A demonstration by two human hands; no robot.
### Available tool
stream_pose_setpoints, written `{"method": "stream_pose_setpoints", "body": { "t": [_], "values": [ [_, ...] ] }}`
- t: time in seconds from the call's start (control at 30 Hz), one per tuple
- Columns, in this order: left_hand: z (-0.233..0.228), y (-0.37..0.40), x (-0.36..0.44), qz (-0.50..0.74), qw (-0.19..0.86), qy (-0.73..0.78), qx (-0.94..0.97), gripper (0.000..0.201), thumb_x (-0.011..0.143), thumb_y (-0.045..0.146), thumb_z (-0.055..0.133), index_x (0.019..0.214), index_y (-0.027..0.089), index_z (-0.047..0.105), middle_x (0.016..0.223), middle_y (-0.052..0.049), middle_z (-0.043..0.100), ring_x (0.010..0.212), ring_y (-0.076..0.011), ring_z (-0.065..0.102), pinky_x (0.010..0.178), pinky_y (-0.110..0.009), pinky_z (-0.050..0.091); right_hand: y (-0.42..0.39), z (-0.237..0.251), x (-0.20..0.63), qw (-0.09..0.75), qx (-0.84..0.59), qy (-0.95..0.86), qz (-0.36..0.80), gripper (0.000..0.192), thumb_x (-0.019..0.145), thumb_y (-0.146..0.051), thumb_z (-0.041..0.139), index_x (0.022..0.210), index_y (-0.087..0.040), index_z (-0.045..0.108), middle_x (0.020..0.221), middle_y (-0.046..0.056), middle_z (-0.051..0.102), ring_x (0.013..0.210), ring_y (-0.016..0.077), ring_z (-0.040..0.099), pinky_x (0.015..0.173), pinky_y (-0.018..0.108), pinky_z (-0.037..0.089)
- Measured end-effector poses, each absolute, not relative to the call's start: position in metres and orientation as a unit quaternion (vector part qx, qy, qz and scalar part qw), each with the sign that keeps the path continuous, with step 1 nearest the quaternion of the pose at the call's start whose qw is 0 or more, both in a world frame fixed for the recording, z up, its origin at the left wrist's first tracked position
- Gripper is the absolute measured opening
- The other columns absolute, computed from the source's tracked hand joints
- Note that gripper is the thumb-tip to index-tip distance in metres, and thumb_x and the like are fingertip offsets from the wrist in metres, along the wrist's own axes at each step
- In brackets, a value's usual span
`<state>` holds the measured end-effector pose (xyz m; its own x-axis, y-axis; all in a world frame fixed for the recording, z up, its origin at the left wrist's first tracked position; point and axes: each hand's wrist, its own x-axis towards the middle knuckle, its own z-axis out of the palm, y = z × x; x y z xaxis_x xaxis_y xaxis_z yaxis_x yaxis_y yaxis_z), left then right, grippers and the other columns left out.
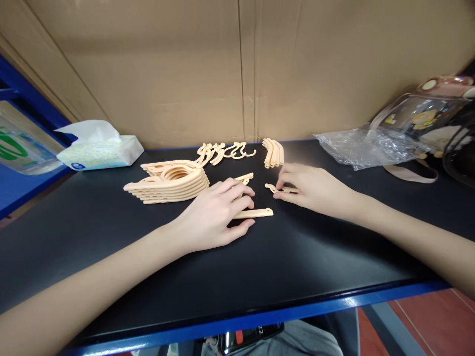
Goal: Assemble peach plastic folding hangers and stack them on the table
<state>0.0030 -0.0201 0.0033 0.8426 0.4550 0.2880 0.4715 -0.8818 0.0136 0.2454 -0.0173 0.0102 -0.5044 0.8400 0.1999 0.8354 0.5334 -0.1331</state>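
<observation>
Hanger arm: the straight peach plastic hanger arm (254, 213) lies flat on the black table (297, 257), just beyond your left hand (213, 217) fingertips.
Left fingers: loosely curled and slightly spread, index and thumb touching the strip's near end.
Hook piece: the small curved hook piece (276, 188) sits under your right hand (315, 190), fingers pressed together, tips pinching it.
Handling: likely light, stiff, smooth plastic; it may slide, so grip its long edges mid-length.
Axis: long axis runs left-right, free end pointing toward your right fingers.
Nearby: stacked hangers (170, 182) beyond your left knuckles.
</observation>
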Motion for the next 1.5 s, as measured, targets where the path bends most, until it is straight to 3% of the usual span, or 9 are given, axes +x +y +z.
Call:
{"method": "stream_pose_setpoints", "body": {
  "t": [0.2, 0.33, 0.47, 0.63, 0.77, 0.97, 1.17, 1.5],
  "values": [
    [-0.001, -0.015, 0.000, -0.139, -0.049, -0.283, -0.948, 0.016, 0.086, 0.034, 0.054, 0.093, 0.020, 0.055, 0.139, -0.011, 0.044, 0.135, -0.0298, 0.030, 0.106, -0.050, 0.031, -0.010, -0.001, 0.245, 0.189, -0.469, -0.857, 0.099, 0.007, 0.075, -0.026, 0.060, 0.073, -0.020, 0.061, 0.091, 0.003, 0.061, 0.087, 0.0188, 0.056, 0.075, 0.030, 0.042],
    [-0.002, -0.011, -0.001, -0.118, -0.089, -0.279, -0.949, 0.013, 0.090, 0.033, 0.048, 0.090, 0.020, 0.051, 0.139, -0.011, 0.043, 0.136, -0.0273, 0.028, 0.106, -0.048, 0.032, -0.012, 0.001, 0.241, 0.199, -0.475, -0.850, 0.109, 0.005, 0.075, -0.023, 0.056, 0.077, -0.020, 0.053, 0.077, -0.001, 0.059, 0.071, 0.0144, 0.054, 0.064, 0.026, 0.038],
    [0.000, -0.012, -0.001, -0.110, -0.099, -0.267, -0.952, 0.014, 0.095, 0.030, 0.040, 0.088, 0.020, 0.048, 0.136, -0.011, 0.044, 0.136, -0.0250, 0.028, 0.105, -0.046, 0.033, -0.018, 0.008, 0.239, 0.178, -0.485, -0.850, 0.102, 0.002, 0.081, -0.022, 0.046, 0.082, -0.021, 0.047, 0.061, -0.006, 0.050, 0.052, 0.0115, 0.042, 0.053, 0.025, 0.029],
    [0.002, -0.014, 0.000, -0.146, -0.134, -0.296, -0.935, 0.017, 0.098, 0.031, 0.035, 0.087, 0.020, 0.043, 0.136, -0.012, 0.043, 0.135, -0.0212, 0.031, 0.105, -0.041, 0.036, -0.019, 0.011, 0.239, 0.158, -0.452, -0.869, 0.122, 0.023, 0.091, -0.025, 0.033, 0.081, -0.019, 0.053, 0.068, -0.001, 0.057, 0.059, 0.0127, 0.050, 0.058, 0.026, 0.031],
    [0.001, -0.014, 0.000, -0.156, -0.136, -0.304, -0.930, 0.018, 0.098, 0.033, 0.034, 0.087, 0.021, 0.041, 0.138, -0.012, 0.042, 0.136, -0.0208, 0.031, 0.104, -0.041, 0.035, -0.020, 0.010, 0.238, 0.124, -0.436, -0.882, 0.126, 0.023, 0.092, -0.024, 0.034, 0.077, -0.020, 0.051, 0.062, -0.003, 0.052, 0.055, 0.0117, 0.047, 0.057, 0.025, 0.030],
    [0.001, -0.015, 0.000, -0.161, -0.141, -0.305, -0.928, 0.016, 0.098, 0.031, 0.034, 0.088, 0.021, 0.039, 0.126, -0.011, 0.049, 0.135, -0.0206, 0.033, 0.101, -0.038, 0.039, -0.020, 0.009, 0.238, 0.147, -0.420, -0.881, 0.159, 0.022, 0.093, -0.024, 0.033, 0.078, -0.020, 0.048, 0.062, -0.004, 0.049, 0.056, 0.0111, 0.044, 0.056, 0.025, 0.029],
    [-0.002, -0.014, -0.001, -0.136, -0.095, -0.289, -0.943, 0.018, 0.098, 0.028, 0.033, 0.103, 0.019, 0.048, 0.135, -0.013, 0.043, 0.135, -0.0235, 0.029, 0.107, -0.046, 0.034, -0.020, 0.005, 0.237, 0.155, -0.419, -0.871, 0.204, 0.035, 0.095, -0.046, 0.037, 0.071, -0.021, 0.041, 0.058, -0.006, 0.039, 0.052, 0.0095, 0.037, 0.051, 0.024, 0.027],
    [-0.002, -0.012, -0.001, -0.136, -0.103, -0.281, -0.944, 0.024, 0.099, 0.029, 0.033, 0.098, 0.018, 0.054, 0.136, -0.009, 0.043, 0.130, -0.0227, 0.034, 0.108, -0.041, 0.034, -0.020, 0.003, 0.235, 0.169, -0.419, -0.863, 0.226, 0.040, 0.096, -0.050, 0.032, 0.070, -0.020, 0.040, 0.060, -0.005, 0.039, 0.055, 0.0103, 0.039, 0.054, 0.024, 0.028]
  ]
}}
